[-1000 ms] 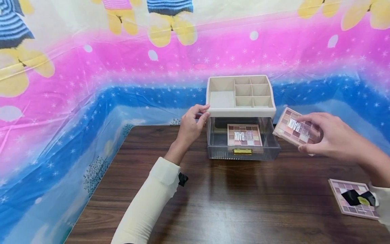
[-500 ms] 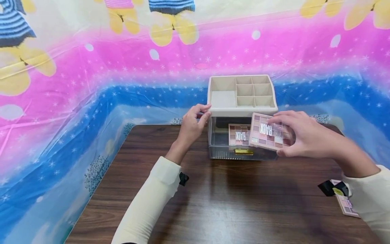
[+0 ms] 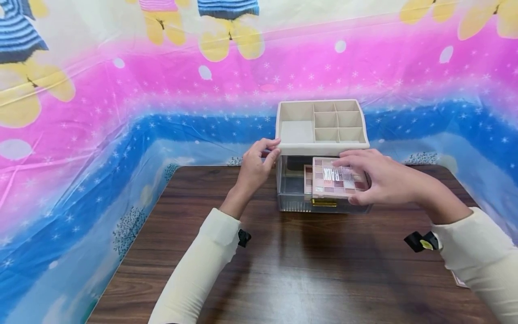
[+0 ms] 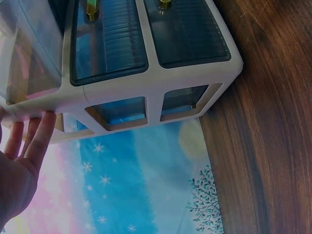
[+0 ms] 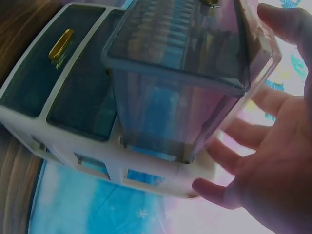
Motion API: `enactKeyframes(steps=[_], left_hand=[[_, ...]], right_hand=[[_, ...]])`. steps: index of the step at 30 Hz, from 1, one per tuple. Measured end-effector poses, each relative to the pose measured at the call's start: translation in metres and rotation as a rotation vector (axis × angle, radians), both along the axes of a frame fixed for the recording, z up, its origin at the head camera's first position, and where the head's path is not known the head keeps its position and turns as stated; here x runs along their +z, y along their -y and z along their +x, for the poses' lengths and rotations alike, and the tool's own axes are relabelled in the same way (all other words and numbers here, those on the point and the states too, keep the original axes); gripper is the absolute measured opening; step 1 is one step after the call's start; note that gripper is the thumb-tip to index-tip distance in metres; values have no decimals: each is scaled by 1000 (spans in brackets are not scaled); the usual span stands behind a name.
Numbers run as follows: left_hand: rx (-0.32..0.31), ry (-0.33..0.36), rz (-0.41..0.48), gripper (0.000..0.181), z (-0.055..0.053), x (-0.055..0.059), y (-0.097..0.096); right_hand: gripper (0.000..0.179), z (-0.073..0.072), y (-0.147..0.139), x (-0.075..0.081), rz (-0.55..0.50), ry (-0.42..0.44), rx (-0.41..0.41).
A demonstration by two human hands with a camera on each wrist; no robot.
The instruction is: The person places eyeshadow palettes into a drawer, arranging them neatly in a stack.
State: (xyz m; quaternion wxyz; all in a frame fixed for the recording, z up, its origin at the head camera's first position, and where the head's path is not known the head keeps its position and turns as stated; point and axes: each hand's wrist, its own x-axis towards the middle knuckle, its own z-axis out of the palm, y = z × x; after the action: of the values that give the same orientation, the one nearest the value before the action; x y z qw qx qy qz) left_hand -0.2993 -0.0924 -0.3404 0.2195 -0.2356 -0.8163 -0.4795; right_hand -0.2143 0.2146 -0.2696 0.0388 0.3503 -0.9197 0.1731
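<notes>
My right hand (image 3: 382, 177) pinches an eyeshadow palette (image 3: 333, 180) by its right side, thumb at the front edge and fingers over the far part. The palette lies over the pulled-out top drawer (image 3: 291, 202), hiding most of a second palette (image 3: 308, 177) inside. In the right wrist view, the held palette (image 5: 265, 48) shows at the rim of the clear grey drawer (image 5: 170, 97). My left hand (image 3: 256, 162) grips the upper left front edge of the cream drawer organizer (image 3: 323, 146). The left wrist view shows its fingers (image 4: 41, 139) along the organizer's side frame (image 4: 73, 95).
Divided compartments (image 3: 325, 119) top the organizer. Lower drawers (image 4: 109, 44) with gold handles are shut. On the brown wooden table (image 3: 243, 279), another palette (image 3: 459, 278) lies at the right, mostly hidden by the right sleeve. A patterned cloth (image 3: 218, 85) hangs behind the table.
My right hand has carried the palette leftward from beside the organizer to over the drawer, covering more of the palette inside. The left hand has kept its hold on the organizer.
</notes>
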Motion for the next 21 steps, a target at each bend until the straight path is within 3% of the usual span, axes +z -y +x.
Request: enactKeyframes(steps=[4,8,16,21], left_hand=[[-6,-4,-4,27,0,0,1],[-3,-8,2,27,0,0,1],[-10,-18,4,27,-1,1,-1],[-12,-4,23,26,-1,1,-1]], right_hand=[[60,0,-1,-2,-17,15,30],[56,3,-2,-3,-43,21,-4],[65,10,-23,-7,-129,47,-140],[75,8,-45,-12,-131,89,-285]])
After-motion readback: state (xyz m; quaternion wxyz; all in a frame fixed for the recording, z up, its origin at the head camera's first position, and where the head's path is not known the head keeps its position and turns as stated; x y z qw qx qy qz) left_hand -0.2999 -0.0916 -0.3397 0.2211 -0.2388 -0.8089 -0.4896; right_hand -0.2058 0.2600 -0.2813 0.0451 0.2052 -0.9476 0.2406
